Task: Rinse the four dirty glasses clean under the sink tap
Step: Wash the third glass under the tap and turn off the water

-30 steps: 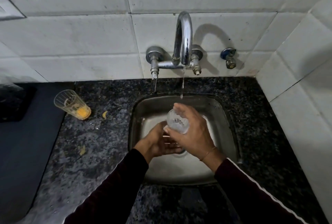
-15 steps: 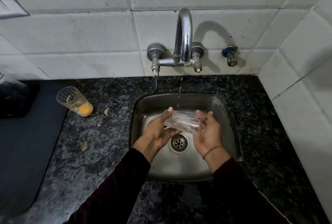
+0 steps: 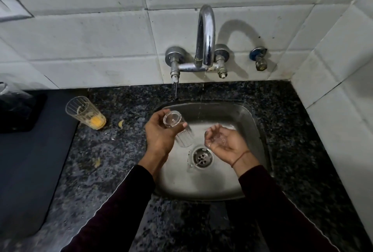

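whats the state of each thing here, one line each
clear glass: held over the sink, tilted
left hand: grips the clear glass
right hand: open, cupped palm up, wet
tap: thin trickle falling
dirty glass: upright on counter, orange residue inside
sink: wet, drain uncovered

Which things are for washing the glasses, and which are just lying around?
For the job:
- clear glass held by the left hand
- right hand, cupped and empty
- dirty glass on the counter
- tap
- sink

Just lying about:
- yellow scraps
- small wall valve
- dark mat
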